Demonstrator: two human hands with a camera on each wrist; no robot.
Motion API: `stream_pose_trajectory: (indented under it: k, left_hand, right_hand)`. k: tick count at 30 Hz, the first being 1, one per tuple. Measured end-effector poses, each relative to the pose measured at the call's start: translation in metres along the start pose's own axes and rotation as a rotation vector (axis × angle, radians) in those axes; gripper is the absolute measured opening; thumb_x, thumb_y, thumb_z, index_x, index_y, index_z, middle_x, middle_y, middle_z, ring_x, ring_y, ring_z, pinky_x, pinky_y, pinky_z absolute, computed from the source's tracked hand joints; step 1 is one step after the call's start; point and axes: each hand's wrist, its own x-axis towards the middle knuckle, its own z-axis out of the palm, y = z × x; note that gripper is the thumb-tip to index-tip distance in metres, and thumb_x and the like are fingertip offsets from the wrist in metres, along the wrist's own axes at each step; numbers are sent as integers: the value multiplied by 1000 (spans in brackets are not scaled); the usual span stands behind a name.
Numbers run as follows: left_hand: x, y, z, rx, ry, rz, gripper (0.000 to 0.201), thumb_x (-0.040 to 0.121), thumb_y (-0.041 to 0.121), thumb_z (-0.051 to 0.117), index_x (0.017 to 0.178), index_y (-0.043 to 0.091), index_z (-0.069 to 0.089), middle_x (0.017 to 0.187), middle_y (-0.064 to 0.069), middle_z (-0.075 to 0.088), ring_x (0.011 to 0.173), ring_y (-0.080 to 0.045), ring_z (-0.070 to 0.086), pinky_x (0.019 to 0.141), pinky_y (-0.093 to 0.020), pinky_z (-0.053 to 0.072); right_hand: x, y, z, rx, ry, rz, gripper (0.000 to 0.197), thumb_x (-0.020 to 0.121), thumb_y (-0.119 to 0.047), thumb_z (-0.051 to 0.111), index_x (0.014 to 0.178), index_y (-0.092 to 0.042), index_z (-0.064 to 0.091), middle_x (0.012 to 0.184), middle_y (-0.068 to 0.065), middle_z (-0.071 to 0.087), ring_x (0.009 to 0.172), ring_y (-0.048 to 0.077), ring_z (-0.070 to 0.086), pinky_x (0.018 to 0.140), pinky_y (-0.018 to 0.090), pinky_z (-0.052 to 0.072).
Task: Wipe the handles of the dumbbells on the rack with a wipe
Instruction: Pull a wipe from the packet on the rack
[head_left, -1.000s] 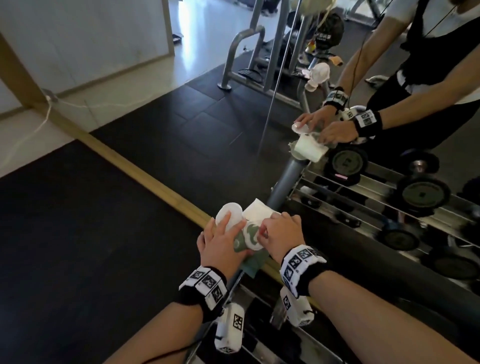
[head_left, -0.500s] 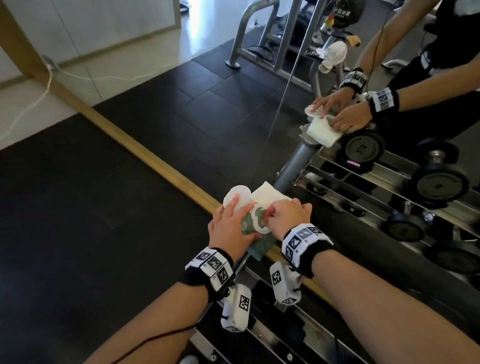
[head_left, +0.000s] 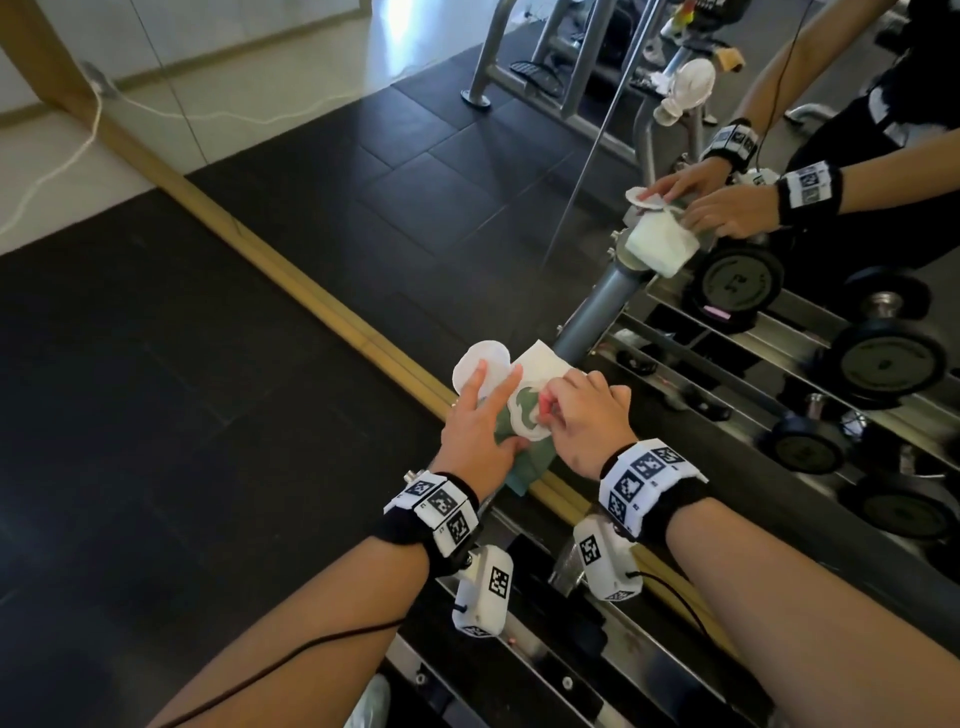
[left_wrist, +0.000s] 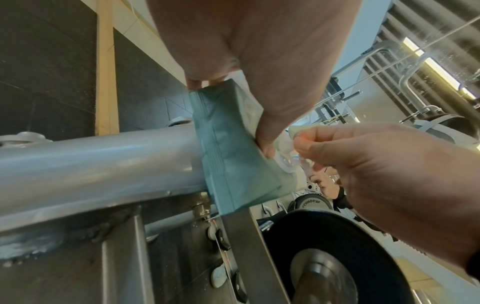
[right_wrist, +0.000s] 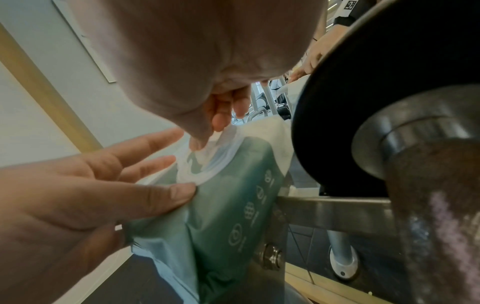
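Note:
A green wipes pack (head_left: 525, 461) (left_wrist: 233, 154) (right_wrist: 233, 216) rests on the end of the grey rack tube (left_wrist: 98, 164), its round white lid flap (head_left: 480, 364) folded back. My left hand (head_left: 493, 410) holds the pack between its thumb (right_wrist: 166, 195) and straight fingers. My right hand (head_left: 551, 411) pinches a white wipe (right_wrist: 207, 144) (left_wrist: 293, 131) at the pack's opening. One black dumbbell plate (right_wrist: 363, 123) (left_wrist: 337, 257) with a steel handle (right_wrist: 441, 205) lies just right of the pack. In the head view my arms hide that dumbbell.
A mirror with a wooden bottom strip (head_left: 311, 291) stands right behind the rack and reflects my hands and several dumbbells (head_left: 891, 361). The steel rack rails (head_left: 519, 654) run below my wrists. Black rubber floor (head_left: 156, 467) lies to the left.
Both hands stay at the pack on the rack end. My left fingers have stretched out over the lid flap, and my right fingertips have closed in on the opening.

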Motion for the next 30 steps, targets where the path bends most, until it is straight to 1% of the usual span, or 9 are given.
stream_pose_trajectory:
  k: [4,6,8,10,14,20,26,28,30]
  left_hand:
    - [1,2,1,-58,17,7,69,83,9,73,141,38,49,160,4,16,145,-18,27,118,-34,30]
    - [1,4,-1,-39,16,-1,67,82,10,74,140,35,52,160,1,19,144,-20,29,118,-32,29]
    - [0,5,-3,-23,5,-11,66,82,12,75,139,34,53,159,0,20,144,-21,27,118,-33,27]
    - [0,8,-6,-17,-9,-23,66,81,14,77,139,35,53,159,1,21,146,-21,25,119,-34,25]
    - [2,8,-9,-11,-22,-48,69,79,13,79,139,36,52,160,1,21,147,-20,23,116,-27,20]
    - [3,13,-13,125,-47,-86,68,81,27,79,139,46,49,159,6,21,143,-27,21,119,-47,25]
    - [5,24,-22,346,-127,-131,67,83,45,73,141,53,41,162,4,18,146,-35,14,120,-46,16]
    - [4,34,-29,378,-161,-168,68,83,49,72,142,53,40,164,3,13,149,-35,8,122,-49,14]
    - [-1,50,-39,408,-149,-149,72,81,53,73,144,49,39,165,1,12,150,-33,9,123,-49,10]
  right_hand:
    - [-5,-2,-1,92,48,-1,14,93,-18,54,90,-30,47,93,-13,47,93,13,39,77,34,20]
    - [-6,-4,0,148,31,37,14,95,-13,48,91,-27,46,80,-14,51,83,16,46,78,36,24]
    - [-8,-7,-2,241,16,93,13,99,-12,43,93,-23,46,73,-17,50,75,15,42,82,37,29]
    - [-12,-9,-8,392,57,159,10,101,-13,43,95,-19,49,76,-16,47,77,12,36,88,41,36]
    - [-25,-16,-25,577,197,130,9,101,-15,46,96,-21,49,88,-8,54,85,7,36,92,44,38]
    - [-53,-5,-59,731,472,61,10,99,-10,49,94,-19,49,95,3,60,95,26,55,97,55,40]
    - [-67,0,-107,737,657,27,10,95,-17,49,91,-26,47,92,4,61,91,32,57,93,60,42]
    - [-72,1,-122,703,600,1,6,95,-20,50,92,-25,48,86,0,59,88,31,56,90,55,45]
    - [-82,3,-131,699,499,-30,7,97,-18,53,92,-21,49,82,-4,58,84,22,56,82,37,48]
